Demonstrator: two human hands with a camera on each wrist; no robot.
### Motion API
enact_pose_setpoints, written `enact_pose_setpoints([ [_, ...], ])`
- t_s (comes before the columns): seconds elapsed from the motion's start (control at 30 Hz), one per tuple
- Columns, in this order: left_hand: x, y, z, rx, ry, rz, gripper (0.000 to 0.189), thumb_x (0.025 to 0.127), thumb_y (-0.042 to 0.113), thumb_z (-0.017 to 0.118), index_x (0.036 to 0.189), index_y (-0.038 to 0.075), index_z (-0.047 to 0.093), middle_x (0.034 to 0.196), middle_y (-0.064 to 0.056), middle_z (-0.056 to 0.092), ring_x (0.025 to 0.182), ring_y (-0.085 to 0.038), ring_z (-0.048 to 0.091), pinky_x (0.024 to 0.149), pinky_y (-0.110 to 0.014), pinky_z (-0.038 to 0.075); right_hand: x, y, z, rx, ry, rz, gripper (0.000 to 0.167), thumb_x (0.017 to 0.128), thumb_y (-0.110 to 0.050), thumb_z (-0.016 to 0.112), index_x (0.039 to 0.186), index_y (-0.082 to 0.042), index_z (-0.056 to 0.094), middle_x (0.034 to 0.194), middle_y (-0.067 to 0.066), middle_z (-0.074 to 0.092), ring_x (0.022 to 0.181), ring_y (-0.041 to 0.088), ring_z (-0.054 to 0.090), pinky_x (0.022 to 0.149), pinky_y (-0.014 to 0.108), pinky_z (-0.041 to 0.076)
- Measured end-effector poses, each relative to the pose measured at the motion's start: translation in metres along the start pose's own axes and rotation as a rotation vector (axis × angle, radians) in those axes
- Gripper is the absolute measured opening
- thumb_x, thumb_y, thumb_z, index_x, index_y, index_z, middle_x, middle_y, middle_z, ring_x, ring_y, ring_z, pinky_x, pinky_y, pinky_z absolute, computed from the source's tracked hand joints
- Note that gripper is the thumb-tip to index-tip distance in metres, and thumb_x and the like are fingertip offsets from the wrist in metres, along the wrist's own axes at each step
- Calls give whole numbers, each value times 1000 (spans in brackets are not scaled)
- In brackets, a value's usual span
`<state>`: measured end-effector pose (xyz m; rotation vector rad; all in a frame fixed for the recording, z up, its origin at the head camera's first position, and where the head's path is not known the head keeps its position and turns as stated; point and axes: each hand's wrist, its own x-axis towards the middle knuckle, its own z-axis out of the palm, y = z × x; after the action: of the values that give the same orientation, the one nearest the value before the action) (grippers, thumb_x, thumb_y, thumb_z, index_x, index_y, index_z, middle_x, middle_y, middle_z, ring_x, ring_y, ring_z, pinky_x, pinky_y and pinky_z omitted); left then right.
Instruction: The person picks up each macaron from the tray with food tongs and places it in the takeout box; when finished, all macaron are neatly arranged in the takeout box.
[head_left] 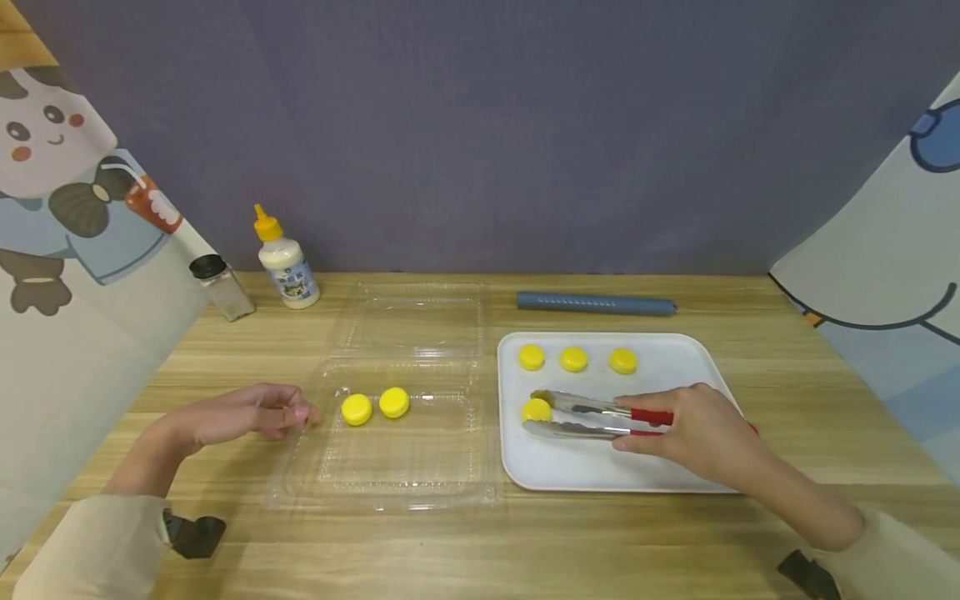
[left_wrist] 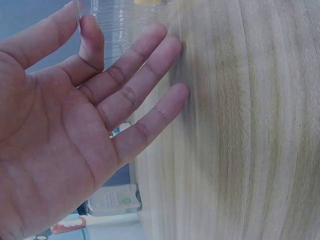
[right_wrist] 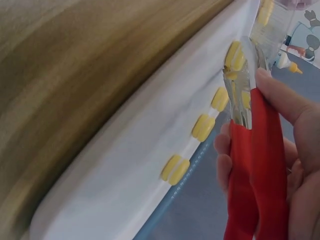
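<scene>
My right hand (head_left: 708,429) grips metal tongs (right_wrist: 255,150) by their red handles. The tips of the tongs stand on either side of a yellow macaron (head_left: 536,411) near the left edge of a white tray (head_left: 600,471). Three more macarons (right_wrist: 203,127) line the tray's far side. Left of the tray lies an opened clear plastic clamshell box (head_left: 405,475), its lid folded back. Two yellow macarons (head_left: 375,406) sit in it, side by side. Thumb and index finger of my left hand (head_left: 251,412) pinch the box's left edge; the other fingers (left_wrist: 145,115) extend loosely.
A blue-grey bar (head_left: 596,303) lies behind the tray. At the back left stand a white squeeze bottle (head_left: 291,271) with a yellow nozzle and a small clear jar (head_left: 227,293) with a black lid. A grey-blue curtain (head_left: 495,142) closes off the table's back.
</scene>
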<state>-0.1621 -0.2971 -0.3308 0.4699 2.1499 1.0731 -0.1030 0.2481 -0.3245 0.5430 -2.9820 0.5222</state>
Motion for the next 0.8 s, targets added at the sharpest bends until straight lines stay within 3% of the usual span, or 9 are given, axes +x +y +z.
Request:
enact_pose_setpoints([
  [0.43, 0, -1, 0, -10, -4, -1, 41, 105, 29, 48, 128, -5, 56, 131, -16, 60, 118, -25, 55, 94, -42, 49, 2, -1, 5, -21, 55, -13, 45, 74, -46, 89, 111, -22, 81, 44, -21, 35, 51, 4, 27, 48, 24, 25],
  [0.8, 1, 0, 1, -6, -6, 7, 40, 106, 28, 47, 126, -5, 56, 131, -17, 60, 118, -26, 55, 95, -42, 49, 8, -2, -12, -26, 91, -60, 46, 75, -42, 89, 111, -16, 80, 41, -22, 33, 46, 4, 16, 45, 23, 21],
])
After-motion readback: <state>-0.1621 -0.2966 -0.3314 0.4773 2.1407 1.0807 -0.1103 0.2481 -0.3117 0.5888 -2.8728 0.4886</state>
